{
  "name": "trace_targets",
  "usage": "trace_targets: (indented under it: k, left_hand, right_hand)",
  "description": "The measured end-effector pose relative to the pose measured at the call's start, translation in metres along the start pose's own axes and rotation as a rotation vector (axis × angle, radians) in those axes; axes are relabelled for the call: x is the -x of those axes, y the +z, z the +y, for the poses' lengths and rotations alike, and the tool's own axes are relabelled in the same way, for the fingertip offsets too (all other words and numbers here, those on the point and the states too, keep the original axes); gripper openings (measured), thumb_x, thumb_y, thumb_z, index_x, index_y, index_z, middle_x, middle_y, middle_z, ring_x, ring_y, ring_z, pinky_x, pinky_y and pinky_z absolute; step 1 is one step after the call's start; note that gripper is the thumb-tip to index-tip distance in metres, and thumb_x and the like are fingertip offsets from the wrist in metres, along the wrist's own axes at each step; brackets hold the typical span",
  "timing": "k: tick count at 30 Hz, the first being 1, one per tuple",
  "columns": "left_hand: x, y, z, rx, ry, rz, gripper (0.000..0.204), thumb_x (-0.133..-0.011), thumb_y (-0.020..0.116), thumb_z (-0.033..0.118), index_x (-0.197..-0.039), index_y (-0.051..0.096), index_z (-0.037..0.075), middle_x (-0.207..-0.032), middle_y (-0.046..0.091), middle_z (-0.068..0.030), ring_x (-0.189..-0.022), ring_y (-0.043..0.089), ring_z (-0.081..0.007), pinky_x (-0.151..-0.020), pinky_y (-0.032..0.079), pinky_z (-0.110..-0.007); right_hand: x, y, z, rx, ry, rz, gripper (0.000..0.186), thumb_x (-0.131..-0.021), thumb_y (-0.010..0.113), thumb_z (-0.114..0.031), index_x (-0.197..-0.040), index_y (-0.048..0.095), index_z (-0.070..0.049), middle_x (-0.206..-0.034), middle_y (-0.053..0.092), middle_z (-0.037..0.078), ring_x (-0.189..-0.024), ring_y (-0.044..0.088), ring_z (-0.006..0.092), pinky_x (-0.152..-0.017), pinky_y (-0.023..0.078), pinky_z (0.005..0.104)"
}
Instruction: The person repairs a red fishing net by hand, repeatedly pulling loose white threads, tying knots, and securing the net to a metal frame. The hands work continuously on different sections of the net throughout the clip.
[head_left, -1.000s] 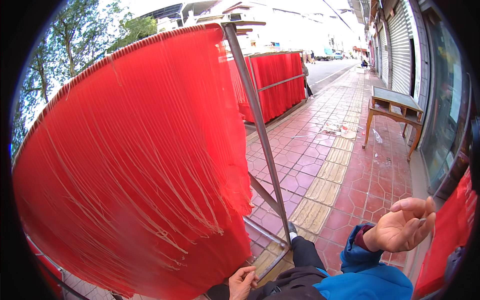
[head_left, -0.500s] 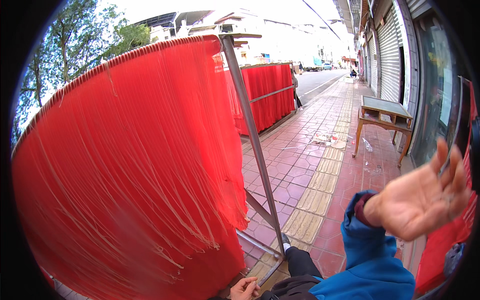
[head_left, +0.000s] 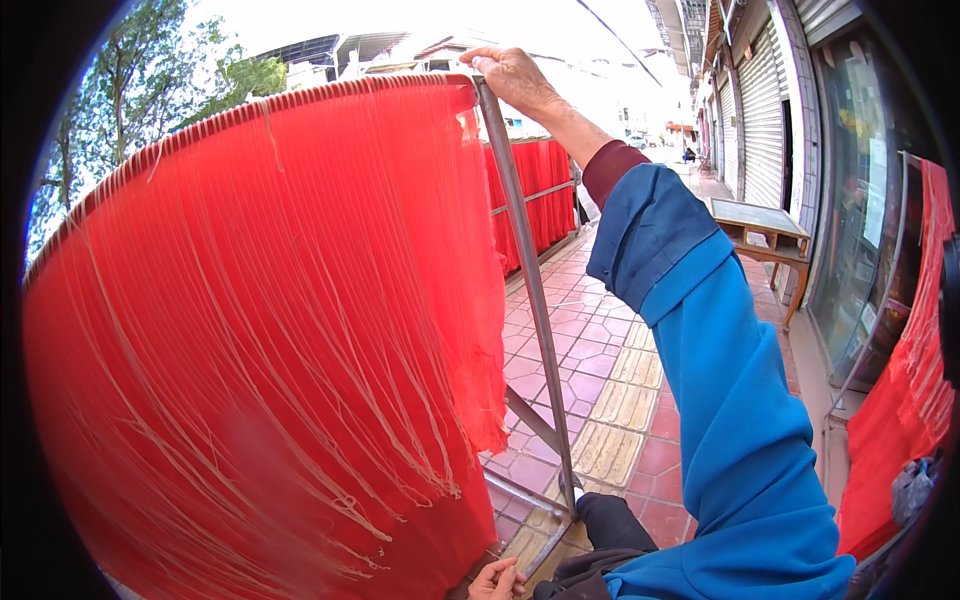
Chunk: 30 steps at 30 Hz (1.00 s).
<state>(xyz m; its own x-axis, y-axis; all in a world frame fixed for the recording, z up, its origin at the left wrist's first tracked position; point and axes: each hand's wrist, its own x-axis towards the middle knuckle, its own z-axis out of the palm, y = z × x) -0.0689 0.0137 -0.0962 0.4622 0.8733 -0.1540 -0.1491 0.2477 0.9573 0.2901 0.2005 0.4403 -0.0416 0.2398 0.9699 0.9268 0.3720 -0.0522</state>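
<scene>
My right hand (head_left: 512, 80) is raised, its fingers curled over the top corner of a metal drying rack, where the upright post (head_left: 522, 215) meets the top; the hand hides the pole ends there. Long red strands (head_left: 270, 300), like dyed yarn, hang in a dense curtain from a row of loops along the rack's top rail (head_left: 250, 105). Pale tie strings (head_left: 340, 400) dangle over the strands. Low down, near the rack's foot, my left hand (head_left: 497, 580) has its fingers loosely curled in, with nothing visible in them.
Behind stands another rack of red strands (head_left: 535, 195). At right are a small wooden table (head_left: 765, 225), more red strands (head_left: 895, 440) and a dark plastic bag (head_left: 910, 490). Shuttered shopfronts (head_left: 765, 120) line the tiled pavement (head_left: 590, 350). The rack's lower bars (head_left: 525, 490) lie near my foot.
My right hand has swung from the right, where it was open in the air, up and left onto the rack's top corner. My left hand stays low with curled fingers. The view has shifted slightly.
</scene>
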Motion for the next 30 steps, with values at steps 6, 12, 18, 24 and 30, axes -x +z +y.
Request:
trace_targets:
  k: [6,12,18,24,30]
  left_hand:
    - [0.003,-0.005,-0.009,0.100,-0.008,0.016,0.019,-0.092,0.058,0.014,-0.109,0.064,0.006,-0.076,0.065,-0.0019,-0.055,0.052,-0.0060,-0.046,0.037,-0.018]
    - [-0.009,-0.016,-0.032,0.077,0.011,0.007,0.019,-0.092,0.059,0.014,-0.109,0.063,0.006,-0.076,0.065,-0.0029,-0.056,0.053,-0.0067,-0.046,0.038,-0.019]
    - [-0.027,-0.022,-0.041,0.049,-0.127,-0.036,0.016,-0.092,0.058,0.011,-0.107,0.063,0.006,-0.073,0.062,-0.0022,-0.055,0.052,-0.0062,-0.045,0.038,-0.018]
    - [-0.020,0.000,-0.006,0.111,-0.156,-0.180,0.017,-0.092,0.058,0.009,-0.106,0.063,0.003,-0.077,0.062,-0.0025,-0.060,0.054,-0.0075,-0.050,0.041,-0.019]
    - [-0.044,0.042,0.080,-0.068,0.421,-0.095,0.043,-0.084,0.060,-0.003,-0.125,0.050,0.001,-0.099,0.059,-0.0036,-0.085,0.055,-0.0093,-0.077,0.046,-0.023]
  right_hand:
    - [-0.013,0.000,-0.001,0.091,0.041,-0.007,0.036,-0.090,0.043,-0.027,-0.108,0.067,-0.007,-0.088,0.069,0.009,-0.085,0.065,0.0152,-0.082,0.050,0.0344]
    - [-0.020,-0.016,-0.015,-0.110,0.079,0.012,0.038,-0.090,0.038,-0.024,-0.112,0.064,-0.006,-0.078,0.069,0.006,-0.074,0.063,0.0124,-0.067,0.052,0.0310]
    - [-0.005,-0.069,-0.018,-0.281,0.212,-0.403,0.040,-0.072,0.048,-0.010,-0.106,0.064,0.001,-0.066,0.067,0.010,-0.045,0.059,0.0085,-0.035,0.037,0.0149]
    - [0.081,-0.093,-0.040,-0.446,0.578,-1.143,0.019,-0.077,0.049,-0.007,-0.090,0.061,-0.002,-0.060,0.064,0.008,-0.042,0.054,0.0074,-0.034,0.031,0.0183]
    - [0.234,-0.058,-0.089,-0.823,0.782,-1.652,0.025,-0.084,0.045,-0.009,-0.100,0.060,0.002,-0.066,0.067,0.010,-0.048,0.055,0.0061,-0.039,0.034,0.0163]
